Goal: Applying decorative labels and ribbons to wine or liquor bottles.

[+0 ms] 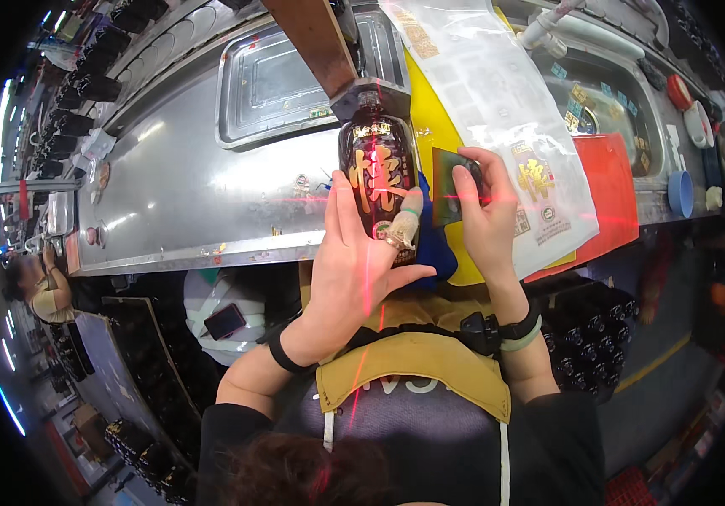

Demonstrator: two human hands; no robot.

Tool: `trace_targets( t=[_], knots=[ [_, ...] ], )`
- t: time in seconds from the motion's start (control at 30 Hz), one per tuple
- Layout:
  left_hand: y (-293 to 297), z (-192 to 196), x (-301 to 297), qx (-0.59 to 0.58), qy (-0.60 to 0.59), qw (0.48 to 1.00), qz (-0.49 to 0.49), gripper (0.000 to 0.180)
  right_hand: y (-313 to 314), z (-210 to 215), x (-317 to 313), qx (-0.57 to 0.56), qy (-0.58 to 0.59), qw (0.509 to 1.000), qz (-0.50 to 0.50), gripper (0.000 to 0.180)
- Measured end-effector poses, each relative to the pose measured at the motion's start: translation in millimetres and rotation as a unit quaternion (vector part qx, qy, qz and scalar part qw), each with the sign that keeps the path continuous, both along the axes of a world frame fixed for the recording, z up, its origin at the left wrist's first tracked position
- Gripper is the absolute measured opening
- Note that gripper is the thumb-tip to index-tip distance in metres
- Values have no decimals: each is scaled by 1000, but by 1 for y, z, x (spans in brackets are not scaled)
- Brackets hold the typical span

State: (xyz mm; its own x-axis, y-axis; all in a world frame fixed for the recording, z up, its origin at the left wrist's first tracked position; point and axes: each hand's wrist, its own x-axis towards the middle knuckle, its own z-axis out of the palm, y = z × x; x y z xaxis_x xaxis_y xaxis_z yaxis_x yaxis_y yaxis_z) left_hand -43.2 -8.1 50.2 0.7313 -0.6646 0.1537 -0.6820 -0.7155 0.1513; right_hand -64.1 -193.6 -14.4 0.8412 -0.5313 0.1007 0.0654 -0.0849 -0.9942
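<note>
A dark glass bottle (377,143) with gold lettering lies on the bench, its neck toward a metal holder (351,103) under a brown bar. My left hand (350,266) lies over the bottle's lower part with stretched fingers and the thumb held apart. One of its fingers wears a pale wrapping. Just right of the bottle, my right hand (487,207) pinches a dark green flat rectangular piece (446,181) between thumb and fingers. Beside that hand is a translucent sheet (539,126) with gold printed patches. Thin red light lines cross the bottle.
Yellow (430,84) and red (614,185) sheets lie under the translucent one. A metal tray (229,101) sits behind left; a basin (651,160) with small stickers is at right, near a blue cup (680,194). Another person (51,291) is at far left.
</note>
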Motion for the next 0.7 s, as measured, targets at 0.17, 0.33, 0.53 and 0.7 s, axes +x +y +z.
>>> trace_targets(
  t=[0.17,0.33,0.53,0.7],
  knots=[
    [-5,-2,-4,-6,-14,1000,15,94,-5,2,-3,4,15,1000,0,22],
    [17,-29,2,-196,29,980,25,97,14,34,1,-115,-56,989,68,22],
    [36,-46,13,-271,34,962,14,95,-6,43,33,-286,-55,956,31,21],
    [50,-52,23,-392,140,909,32,87,-4,84,50,-541,-245,789,156,26]
  ],
)
